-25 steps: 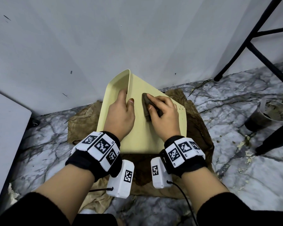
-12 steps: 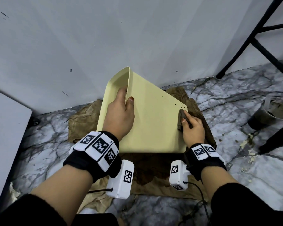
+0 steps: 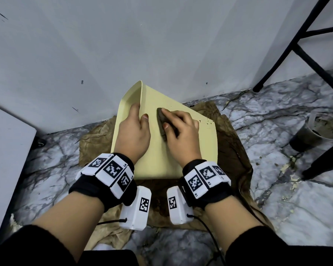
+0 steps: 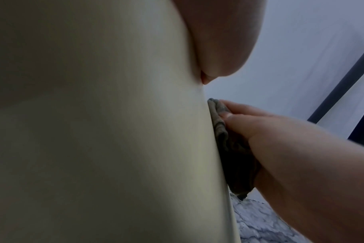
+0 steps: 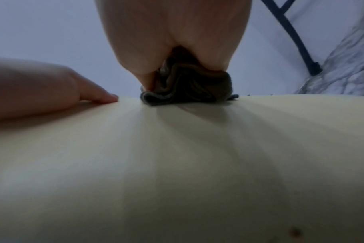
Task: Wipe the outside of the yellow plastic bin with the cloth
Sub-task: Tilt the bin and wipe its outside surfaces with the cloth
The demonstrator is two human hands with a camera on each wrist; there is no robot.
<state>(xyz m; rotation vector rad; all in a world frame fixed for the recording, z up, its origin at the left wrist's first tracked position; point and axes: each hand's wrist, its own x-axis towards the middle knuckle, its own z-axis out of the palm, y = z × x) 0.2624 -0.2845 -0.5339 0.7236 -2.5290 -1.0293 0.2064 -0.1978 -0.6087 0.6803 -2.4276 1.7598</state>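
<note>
The yellow plastic bin (image 3: 161, 156) lies tipped on its side on the floor, its broad outer wall (image 5: 177, 164) facing up and its opening toward the wall. My left hand (image 3: 134, 131) grips the bin's rim, fingers inside and thumb on the outer wall. My right hand (image 3: 179, 131) presses a wadded dark cloth (image 3: 161, 122) against the upper middle of that wall, close to my left thumb. In the left wrist view the cloth (image 4: 226, 139) sits flat between the bin (image 4: 114, 148) and my right fingers. Small dark specks (image 3: 208, 122) dot the bin's far right corner.
A stained brown rag (image 3: 233, 150) is spread under the bin on the marble floor (image 3: 277, 198). A dirty plastic cup (image 3: 315, 135) stands at the right, beside black furniture legs (image 3: 273, 73). The grey wall (image 3: 123, 45) is right behind the bin; a white panel (image 3: 6, 160) sits at the left.
My right hand has swept the cloth from the bin's right edge back leftward and up to the middle of the wall, near my left thumb. My left hand has kept its hold on the rim.
</note>
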